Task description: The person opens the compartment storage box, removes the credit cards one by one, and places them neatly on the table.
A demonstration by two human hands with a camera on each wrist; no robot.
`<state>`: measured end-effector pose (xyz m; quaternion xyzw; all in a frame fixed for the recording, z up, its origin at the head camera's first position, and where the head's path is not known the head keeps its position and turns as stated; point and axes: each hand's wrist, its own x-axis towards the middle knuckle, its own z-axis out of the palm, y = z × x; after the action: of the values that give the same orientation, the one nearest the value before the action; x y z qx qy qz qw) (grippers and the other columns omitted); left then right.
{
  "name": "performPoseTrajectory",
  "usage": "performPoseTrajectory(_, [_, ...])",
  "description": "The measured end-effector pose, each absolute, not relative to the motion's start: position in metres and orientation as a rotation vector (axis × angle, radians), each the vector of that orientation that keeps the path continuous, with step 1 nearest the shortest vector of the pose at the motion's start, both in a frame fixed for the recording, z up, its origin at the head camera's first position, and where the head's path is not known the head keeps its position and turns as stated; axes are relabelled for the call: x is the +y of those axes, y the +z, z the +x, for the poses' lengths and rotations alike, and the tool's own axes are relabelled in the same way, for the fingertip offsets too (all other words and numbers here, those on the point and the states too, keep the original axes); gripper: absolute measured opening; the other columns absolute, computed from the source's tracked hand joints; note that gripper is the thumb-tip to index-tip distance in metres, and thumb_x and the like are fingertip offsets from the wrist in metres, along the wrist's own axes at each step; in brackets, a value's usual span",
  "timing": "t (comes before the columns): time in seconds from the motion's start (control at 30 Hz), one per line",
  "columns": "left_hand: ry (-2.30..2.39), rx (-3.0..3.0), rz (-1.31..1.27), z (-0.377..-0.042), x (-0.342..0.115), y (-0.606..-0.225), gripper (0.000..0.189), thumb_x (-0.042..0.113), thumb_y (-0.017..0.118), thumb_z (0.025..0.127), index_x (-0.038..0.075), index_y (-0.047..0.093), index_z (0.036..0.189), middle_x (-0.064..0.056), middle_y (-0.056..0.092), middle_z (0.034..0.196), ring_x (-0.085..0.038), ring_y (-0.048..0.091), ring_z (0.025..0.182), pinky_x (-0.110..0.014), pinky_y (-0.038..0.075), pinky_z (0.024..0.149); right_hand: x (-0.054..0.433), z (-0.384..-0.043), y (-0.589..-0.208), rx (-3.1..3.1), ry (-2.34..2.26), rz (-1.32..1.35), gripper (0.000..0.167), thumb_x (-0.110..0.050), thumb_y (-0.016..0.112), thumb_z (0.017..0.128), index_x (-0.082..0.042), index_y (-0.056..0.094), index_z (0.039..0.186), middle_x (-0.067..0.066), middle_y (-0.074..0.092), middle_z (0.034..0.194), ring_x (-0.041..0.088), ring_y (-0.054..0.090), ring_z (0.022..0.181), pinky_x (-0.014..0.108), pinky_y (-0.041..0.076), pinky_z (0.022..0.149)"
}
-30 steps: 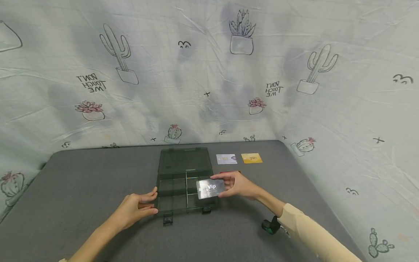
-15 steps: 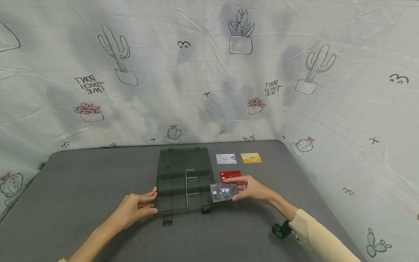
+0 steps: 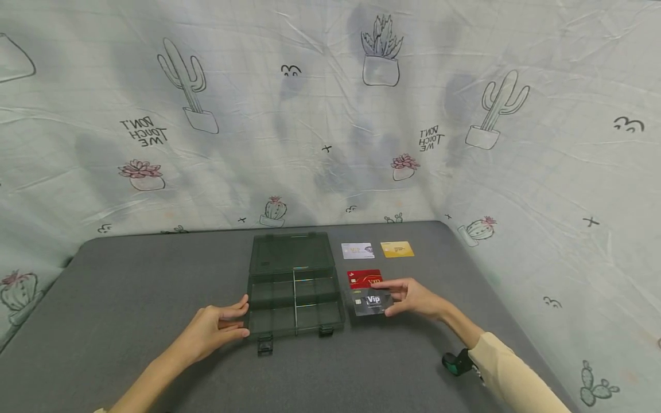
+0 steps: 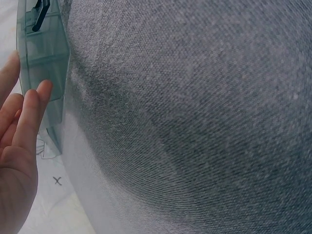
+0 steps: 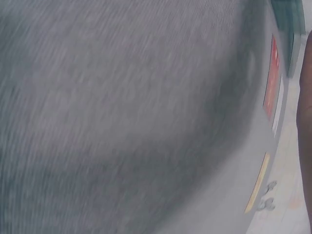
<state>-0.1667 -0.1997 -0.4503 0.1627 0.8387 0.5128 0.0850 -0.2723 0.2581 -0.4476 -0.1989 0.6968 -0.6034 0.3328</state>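
In the head view my right hand (image 3: 417, 298) pinches a black "Vip" card (image 3: 365, 306) between thumb and fingers, just right of the box. The card covers the lower edge of a red card (image 3: 364, 277). An open dark green see-through plastic box (image 3: 296, 293) has its lid (image 3: 291, 252) folded back and dividers inside. My left hand (image 3: 213, 328) rests its fingertips against the box's left side. In the left wrist view the fingers (image 4: 30, 112) lie nearly straight beside the box wall (image 4: 46, 68). Only a blurred edge of my right hand (image 5: 306, 117) shows in the right wrist view.
A white card (image 3: 357, 250) and a yellow card (image 3: 397, 249) lie behind the red one on the grey table (image 3: 155, 275). Two latches hang at the box's front, one being a black latch (image 3: 265, 344). A cactus-print cloth (image 3: 325, 115) stands behind the table.
My right hand has moved right with the black card, from over the box to the table beside it. The red card now shows more. My left hand and the box stay put.
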Motion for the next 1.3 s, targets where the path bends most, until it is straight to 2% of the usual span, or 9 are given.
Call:
performPoseTrajectory(0.53, [1.546, 2.484, 0.476, -0.166, -0.198, -0.450, 0.063, 0.012, 0.076, 0.081, -0.019, 0.048, 0.128, -0.032, 0.031, 0.143, -0.039, 0.061, 0.108, -0.026, 0.057, 0.084, 0.305, -0.289, -0.456, 1.887, -1.502, -0.484, 0.065, 0.003, 0.072, 0.082, 0.003, 0.044, 0.141, 0.022, 0.051, 0.135, 0.022, 0.054, 0.115, 0.030, 0.051, 0.095])
performPoseTrajectory(1.0, [1.554, 2.465, 0.481, -0.167, -0.199, -0.446, 0.063, 0.014, 0.075, 0.082, -0.020, 0.048, 0.127, -0.033, 0.032, 0.141, -0.040, 0.061, 0.107, -0.026, 0.057, 0.084, 0.344, -0.303, -0.455, 1.913, -1.502, -0.386, 0.065, 0.006, 0.069, 0.084, 0.004, 0.041, 0.143, 0.020, 0.052, 0.135, 0.018, 0.057, 0.113, 0.031, 0.053, 0.093])
performPoseTrajectory(1.3, [1.546, 2.457, 0.476, -0.172, -0.203, -0.441, 0.064, 0.015, 0.076, 0.081, -0.020, 0.048, 0.127, -0.033, 0.032, 0.141, -0.040, 0.061, 0.107, -0.027, 0.057, 0.084, 0.356, -0.311, -0.449, 1.964, -1.469, -0.330, 0.066, 0.003, 0.070, 0.084, 0.002, 0.040, 0.144, 0.025, 0.043, 0.142, 0.015, 0.055, 0.115, 0.028, 0.051, 0.094])
